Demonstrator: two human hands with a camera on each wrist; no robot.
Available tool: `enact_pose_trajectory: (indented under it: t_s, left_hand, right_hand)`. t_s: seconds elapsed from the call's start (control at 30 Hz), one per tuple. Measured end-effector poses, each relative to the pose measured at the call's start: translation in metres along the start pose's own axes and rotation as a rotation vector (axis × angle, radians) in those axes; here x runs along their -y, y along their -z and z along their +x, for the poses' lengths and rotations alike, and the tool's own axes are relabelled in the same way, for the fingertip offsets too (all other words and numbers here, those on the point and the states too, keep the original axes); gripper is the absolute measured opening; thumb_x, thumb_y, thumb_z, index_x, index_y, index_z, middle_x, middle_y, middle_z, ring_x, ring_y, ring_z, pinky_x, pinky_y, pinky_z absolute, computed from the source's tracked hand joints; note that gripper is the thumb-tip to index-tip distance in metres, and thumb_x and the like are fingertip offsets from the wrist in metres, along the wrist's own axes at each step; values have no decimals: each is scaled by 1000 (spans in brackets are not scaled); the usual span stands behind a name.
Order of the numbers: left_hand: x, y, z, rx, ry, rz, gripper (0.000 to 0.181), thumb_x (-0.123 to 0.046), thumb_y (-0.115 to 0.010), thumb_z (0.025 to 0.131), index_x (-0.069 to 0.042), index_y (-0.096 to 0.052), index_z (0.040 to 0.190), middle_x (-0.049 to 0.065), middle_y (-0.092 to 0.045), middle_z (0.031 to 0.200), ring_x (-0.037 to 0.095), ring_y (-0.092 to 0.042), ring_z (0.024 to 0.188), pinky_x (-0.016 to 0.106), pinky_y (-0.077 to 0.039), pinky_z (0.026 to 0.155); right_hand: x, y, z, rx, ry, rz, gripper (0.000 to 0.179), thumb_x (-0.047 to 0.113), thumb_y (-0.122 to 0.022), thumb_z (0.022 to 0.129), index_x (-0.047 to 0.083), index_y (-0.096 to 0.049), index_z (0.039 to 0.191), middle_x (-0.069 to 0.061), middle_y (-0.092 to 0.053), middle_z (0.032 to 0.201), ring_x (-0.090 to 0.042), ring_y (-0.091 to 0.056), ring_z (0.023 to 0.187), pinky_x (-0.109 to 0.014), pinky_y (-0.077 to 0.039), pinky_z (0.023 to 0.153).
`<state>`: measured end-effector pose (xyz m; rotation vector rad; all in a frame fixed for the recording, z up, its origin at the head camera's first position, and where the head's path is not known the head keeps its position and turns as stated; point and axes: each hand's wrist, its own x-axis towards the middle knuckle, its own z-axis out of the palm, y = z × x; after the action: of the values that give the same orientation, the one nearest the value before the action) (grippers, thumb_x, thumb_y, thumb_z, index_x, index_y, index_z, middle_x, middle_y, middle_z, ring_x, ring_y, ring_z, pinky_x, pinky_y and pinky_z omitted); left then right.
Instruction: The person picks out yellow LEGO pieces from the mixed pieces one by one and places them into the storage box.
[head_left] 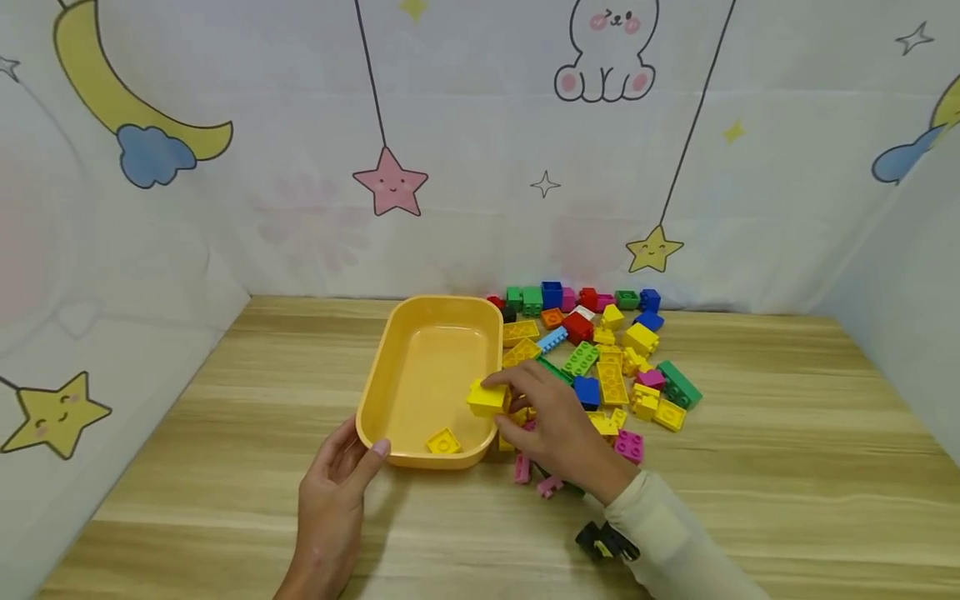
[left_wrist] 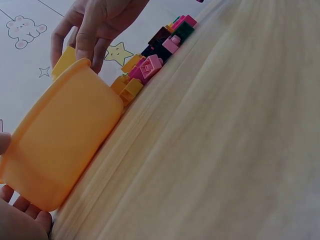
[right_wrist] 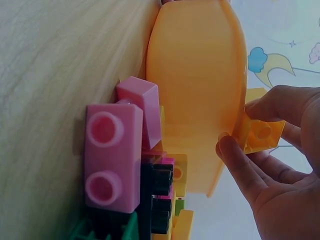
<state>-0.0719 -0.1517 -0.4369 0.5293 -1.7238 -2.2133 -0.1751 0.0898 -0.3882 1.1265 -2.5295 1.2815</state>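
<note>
A yellow-orange plastic tray (head_left: 420,379) sits on the wooden table. My left hand (head_left: 332,500) grips its near left corner, thumb on the rim and fingers against the outer side. My right hand (head_left: 562,433) pinches a yellow toy brick (head_left: 486,400) just above the tray's right rim. In the right wrist view, the thumb and fingers hold that brick (right_wrist: 263,131) with its hollow underside partly showing. One small yellow brick (head_left: 444,442) lies inside the tray near its front wall. The left wrist view shows the tray's outer side (left_wrist: 65,135) close up.
Right of the tray lies a loose pile of toy bricks, among them a lime green brick (head_left: 581,359), a blue brick (head_left: 587,392), a dark green brick (head_left: 679,386) and a magenta brick (head_left: 629,447). Behind the table (head_left: 787,450) hangs a printed cloth (head_left: 480,242).
</note>
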Motion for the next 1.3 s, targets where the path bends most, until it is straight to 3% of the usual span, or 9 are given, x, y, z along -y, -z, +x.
enact_pose_trajectory:
  t_s: [0.27, 0.57, 0.9, 1.1, 1.3]
  left_hand:
    - [1, 2, -4, 34, -12, -1, 62, -12, -74, 93, -4, -43, 146, 10, -48, 146, 19, -47, 132, 20, -43, 102]
    - [1, 8, 1, 32, -33, 9, 63, -12, -75, 93, -4, -43, 147, 10, -49, 145, 19, -48, 131, 20, -44, 101]
    - [6, 0, 5, 61, -45, -40, 65, -13, -79, 89, -3, -46, 144, 10, -52, 141, 20, -52, 127, 25, -46, 101]
    - [5, -3, 3, 44, -41, -28, 61, -11, -77, 90, -3, -48, 143, 11, -52, 140, 20, -52, 127, 25, -48, 99]
    - [-2, 3, 0, 8, -56, -4, 59, -9, -74, 93, -2, -47, 144, 12, -50, 142, 21, -51, 128, 22, -47, 98]
  right_hand:
    - [2, -2, -6, -10, -24, -10, 38, 0, -78, 86, 12, -63, 118, 2, -57, 114, -10, -61, 89, -28, -58, 80]
    - [2, -7, -2, -3, 8, 1, 37, -1, -77, 87, 11, -62, 119, 0, -59, 117, -13, -63, 90, -29, -59, 80]
    - [-1, 1, -3, -13, -9, -46, 39, -2, -77, 86, 12, -62, 119, -1, -60, 115, -13, -64, 87, -28, -59, 78]
    - [-1, 3, -5, -8, 28, -56, 40, -2, -76, 86, 12, -61, 121, -2, -60, 115, -14, -64, 87, -31, -60, 79]
    - [4, -1, 1, 6, 56, -64, 41, 0, -75, 88, 12, -60, 124, -2, -60, 117, -12, -62, 86, -29, -59, 79]
